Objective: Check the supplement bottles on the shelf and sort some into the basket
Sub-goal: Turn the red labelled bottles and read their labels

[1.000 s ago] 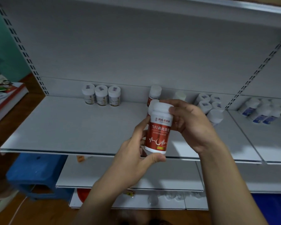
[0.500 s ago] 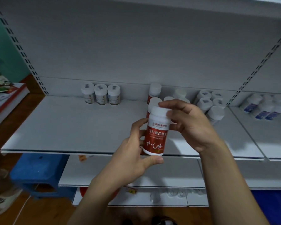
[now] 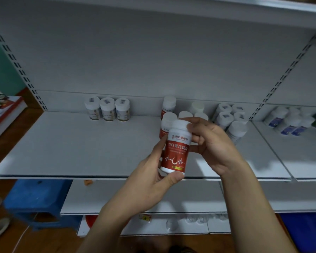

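Gripping bottle (image 3: 177, 152): left hand (image 3: 153, 179), right hand (image 3: 213, 145)

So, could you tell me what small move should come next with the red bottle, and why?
Probably turn the red bottle in the grip to bring its far side round. The left hand holds its base and the right hand its cap end, upright in front of the shelf. Only the front label faces the camera, so the check seems unfinished.
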The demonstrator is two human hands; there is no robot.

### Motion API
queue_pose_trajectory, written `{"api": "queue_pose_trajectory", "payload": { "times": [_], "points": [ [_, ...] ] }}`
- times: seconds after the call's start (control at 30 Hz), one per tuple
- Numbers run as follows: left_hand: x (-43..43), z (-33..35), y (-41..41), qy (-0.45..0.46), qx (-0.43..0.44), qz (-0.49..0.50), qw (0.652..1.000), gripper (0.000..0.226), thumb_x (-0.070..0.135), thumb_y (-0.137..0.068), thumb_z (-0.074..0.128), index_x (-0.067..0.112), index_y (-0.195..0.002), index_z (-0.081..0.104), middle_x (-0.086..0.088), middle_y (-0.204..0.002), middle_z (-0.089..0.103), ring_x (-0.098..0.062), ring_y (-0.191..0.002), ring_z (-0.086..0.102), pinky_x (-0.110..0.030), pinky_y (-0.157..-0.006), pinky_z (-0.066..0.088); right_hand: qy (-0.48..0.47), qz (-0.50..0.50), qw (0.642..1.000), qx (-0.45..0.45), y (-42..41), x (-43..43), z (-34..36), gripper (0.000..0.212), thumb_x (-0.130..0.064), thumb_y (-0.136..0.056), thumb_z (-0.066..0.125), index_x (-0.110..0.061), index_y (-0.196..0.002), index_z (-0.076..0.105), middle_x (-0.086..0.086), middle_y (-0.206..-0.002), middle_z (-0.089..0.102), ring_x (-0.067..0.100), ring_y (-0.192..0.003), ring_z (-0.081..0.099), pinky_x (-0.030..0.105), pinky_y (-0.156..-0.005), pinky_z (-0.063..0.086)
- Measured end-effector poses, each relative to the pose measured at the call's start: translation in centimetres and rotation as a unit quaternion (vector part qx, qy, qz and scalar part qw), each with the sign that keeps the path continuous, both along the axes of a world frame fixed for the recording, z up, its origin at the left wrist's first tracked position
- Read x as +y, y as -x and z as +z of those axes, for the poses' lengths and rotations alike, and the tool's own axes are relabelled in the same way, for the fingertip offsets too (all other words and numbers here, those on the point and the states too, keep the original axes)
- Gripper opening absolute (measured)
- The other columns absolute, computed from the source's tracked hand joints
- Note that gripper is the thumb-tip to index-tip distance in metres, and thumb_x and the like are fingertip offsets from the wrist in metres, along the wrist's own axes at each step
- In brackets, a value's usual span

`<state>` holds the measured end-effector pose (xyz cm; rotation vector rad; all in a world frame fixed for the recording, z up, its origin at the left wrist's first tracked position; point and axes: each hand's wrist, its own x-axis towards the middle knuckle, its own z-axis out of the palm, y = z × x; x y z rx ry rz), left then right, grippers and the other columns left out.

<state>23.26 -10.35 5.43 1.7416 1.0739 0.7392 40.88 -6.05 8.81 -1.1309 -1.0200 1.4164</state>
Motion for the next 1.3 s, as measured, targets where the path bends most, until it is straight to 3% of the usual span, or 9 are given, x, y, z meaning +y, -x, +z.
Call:
{"api": "queue_pose_trajectory", "payload": {
  "times": [0.13,0.23,0.4,0.53,0.63,0.83,0.93,1.07,1.3],
  "points": [
    [0.2,-0.3,-0.4,-0.033,0.005,0.016,0.999,0.07,0.045,-0.082,0.069,0.059,-0.13,0.021,0.027,-0.119,0.046,0.017,-0.109,0.047,-0.002,-0.079,0.042,-0.014,-0.017,0.999,-0.027,0.0,-0.1,0.0,0.024,-0.018,-0.071,0.073,-0.015,-0.095,0.07,0.006,-0.093,0.07,0.017,-0.082,0.067,0.03,-0.063,0.055],
    [0.3,-0.9,-0.7,-0.041,0.022,0.055,0.997,0.086,0.05,-0.071,0.078,0.053,-0.138,0.024,0.018,-0.121,0.036,0.02,-0.108,0.041,0.001,-0.082,0.041,-0.027,-0.034,0.997,-0.056,0.7,-0.2,0.2,0.037,-0.026,-0.058,0.078,-0.015,-0.093,0.07,0.002,-0.088,0.069,0.012,-0.079,0.068,0.028,-0.061,0.054],
    [0.4,-1.4,-0.9,-0.039,-0.007,0.089,0.995,0.068,0.039,-0.074,0.079,0.064,-0.115,0.031,0.017,-0.112,0.041,0.015,-0.097,0.049,-0.001,-0.077,0.044,-0.019,-0.064,0.995,-0.081,1.2,-0.1,0.1,0.044,-0.034,-0.058,0.079,-0.015,-0.096,0.071,0.003,-0.089,0.068,0.013,-0.079,0.07,0.028,-0.062,0.053],
    [0.4,-1.3,-0.6,0.007,-0.108,0.094,0.99,0.065,0.025,-0.084,0.071,0.05,-0.131,0.035,0.011,-0.115,0.055,0.003,-0.099,0.06,-0.011,-0.078,0.05,-0.02,-0.038,0.998,-0.042,0.9,0.0,0.2,0.033,-0.033,-0.064,0.074,-0.018,-0.094,0.072,0.002,-0.089,0.071,0.015,-0.08,0.07,0.029,-0.068,0.053],
    [0.2,-1.2,-0.4,0.027,-0.146,0.074,0.986,0.059,0.032,-0.085,0.067,0.048,-0.132,0.035,0.011,-0.114,0.059,-0.005,-0.102,0.064,-0.017,-0.083,0.052,-0.02,-0.008,1.0,-0.003,0.8,0.1,0.3,0.025,-0.024,-0.068,0.07,-0.019,-0.093,0.072,-0.003,-0.086,0.074,0.012,-0.078,0.069,0.024,-0.069,0.054],
    [0.3,-1.5,0.6,0.027,-0.13,0.059,0.989,0.078,0.052,-0.068,0.074,0.057,-0.134,0.032,0.017,-0.118,0.055,-0.007,-0.105,0.065,-0.024,-0.085,0.054,-0.013,-0.001,1.0,0.011,1.2,0.0,0.2,0.024,-0.022,-0.071,0.07,-0.019,-0.095,0.072,-0.001,-0.09,0.073,0.013,-0.08,0.069,0.028,-0.072,0.054],
    [-0.2,-1.4,0.8,0.017,-0.105,0.049,0.993,0.096,0.037,-0.065,0.086,0.057,-0.139,0.027,0.023,-0.117,0.052,-0.009,-0.104,0.063,-0.026,-0.085,0.055,-0.002,0.007,1.0,0.018,1.1,0.3,-0.1,0.025,-0.017,-0.074,0.074,-0.018,-0.099,0.072,0.006,-0.097,0.073,0.021,-0.088,0.067,0.035,-0.079,0.052],
    [-0.3,-1.1,0.8,-0.012,-0.095,0.065,0.993,0.096,0.02,-0.071,0.086,0.058,-0.137,0.027,0.027,-0.112,0.049,-0.005,-0.101,0.059,-0.023,-0.08,0.054,0.0,0.02,0.999,0.042,1.2,0.5,-0.2,0.03,-0.018,-0.073,0.062,-0.014,-0.102,0.07,0.014,-0.1,0.07,0.032,-0.095,0.064,0.037,-0.079,0.051],
    [-0.3,-1.1,1.3,-0.026,-0.082,0.06,0.994,0.092,0.023,-0.076,0.081,0.063,-0.136,0.023,0.019,-0.124,0.047,-0.002,-0.11,0.056,-0.021,-0.084,0.053,-0.008,0.035,0.999,0.038,1.4,0.4,-0.1,0.029,-0.017,-0.072,0.062,-0.014,-0.1,0.069,0.006,-0.091,0.071,0.02,-0.082,0.066,0.027,-0.065,0.054]
  ]
}}
